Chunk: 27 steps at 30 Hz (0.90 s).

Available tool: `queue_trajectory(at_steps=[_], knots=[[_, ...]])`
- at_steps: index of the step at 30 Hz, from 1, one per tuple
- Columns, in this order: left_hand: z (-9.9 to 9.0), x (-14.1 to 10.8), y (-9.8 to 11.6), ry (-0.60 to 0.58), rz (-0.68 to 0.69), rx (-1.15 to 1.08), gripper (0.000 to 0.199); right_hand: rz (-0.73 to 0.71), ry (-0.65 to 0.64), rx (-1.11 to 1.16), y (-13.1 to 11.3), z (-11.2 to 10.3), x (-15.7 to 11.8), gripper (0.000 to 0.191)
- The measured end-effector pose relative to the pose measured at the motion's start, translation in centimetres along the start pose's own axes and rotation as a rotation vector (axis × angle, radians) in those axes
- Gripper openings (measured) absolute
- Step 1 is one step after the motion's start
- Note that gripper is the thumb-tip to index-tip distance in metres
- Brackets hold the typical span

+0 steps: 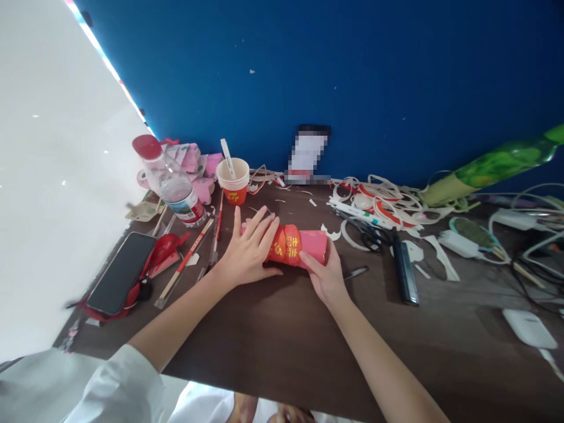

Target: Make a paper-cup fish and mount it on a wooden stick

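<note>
A pinkish-red paper roll (315,245) lies sideways in front of me, with a red piece bearing yellow characters (288,244) wrapped around its middle. My right hand (326,273) grips the roll's right end, thumb on the near side and the other fingers hidden behind. Over the left end rests my left hand (253,249), its fingers spread and its palm down against the roll. Behind my left hand stands a stack of paper cups (235,185) with a white marker (228,157) in it.
Left: a plastic bottle (180,197), a phone (122,273) and wrapped chopsticks (187,261). Right: black scissors (370,235), a dark box cutter (404,270), paper scraps (388,205), a green bottle (506,164), cables and a white case (530,329). Another phone (308,154) leans on the blue panel.
</note>
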State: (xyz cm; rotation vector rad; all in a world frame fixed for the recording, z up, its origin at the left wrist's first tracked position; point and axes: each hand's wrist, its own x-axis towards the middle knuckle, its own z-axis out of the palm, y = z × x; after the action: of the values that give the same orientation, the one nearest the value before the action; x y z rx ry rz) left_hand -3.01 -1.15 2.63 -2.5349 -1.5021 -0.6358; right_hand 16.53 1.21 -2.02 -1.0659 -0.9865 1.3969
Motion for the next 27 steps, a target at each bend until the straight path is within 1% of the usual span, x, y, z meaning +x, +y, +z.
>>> queue_trajectory(at_steps=[4, 7, 9, 12, 14, 16, 19, 22, 27], knots=[[0.1, 0.2, 0.3, -0.044, -0.026, 0.029, 0.066, -0.092, -0.029, -0.13, 0.8, -0.7, 0.1, 0.059], [0.0, 0.2, 0.2, -0.08, -0.032, 0.056, 0.054, -0.154, -0.034, -0.198, 1.3, -0.9, 0.2, 0.06], [-0.1, 0.3, 0.2, -0.103, -0.034, 0.061, 0.052, -0.169, -0.036, -0.215, 1.4, -1.0, 0.2, 0.06], [-0.2, 0.6, 0.4, -0.109, -0.061, 0.047, 0.055, -0.173, -0.038, -0.213, 1.4, -0.9, 0.2, 0.06], [-0.2, 0.6, 0.6, -0.1, -0.077, 0.036, 0.057, -0.172, -0.036, -0.203, 1.4, -1.0, 0.2, 0.06], [-0.2, 0.6, 0.7, -0.087, -0.082, 0.023, 0.055, -0.168, -0.035, -0.194, 1.5, -1.0, 0.2, 0.061], [-0.1, 0.5, 0.8, -0.051, -0.067, 0.01, 0.049, -0.158, -0.048, -0.186, 1.6, -1.1, 0.1, 0.061], [0.0, 0.3, 0.8, -0.018, -0.045, 0.023, 0.047, -0.142, -0.073, -0.164, 1.7, -1.1, 0.0, 0.059], [0.0, 0.1, 0.8, -0.02, -0.031, 0.043, 0.049, -0.122, -0.075, -0.131, 1.7, -0.9, -0.2, 0.059]])
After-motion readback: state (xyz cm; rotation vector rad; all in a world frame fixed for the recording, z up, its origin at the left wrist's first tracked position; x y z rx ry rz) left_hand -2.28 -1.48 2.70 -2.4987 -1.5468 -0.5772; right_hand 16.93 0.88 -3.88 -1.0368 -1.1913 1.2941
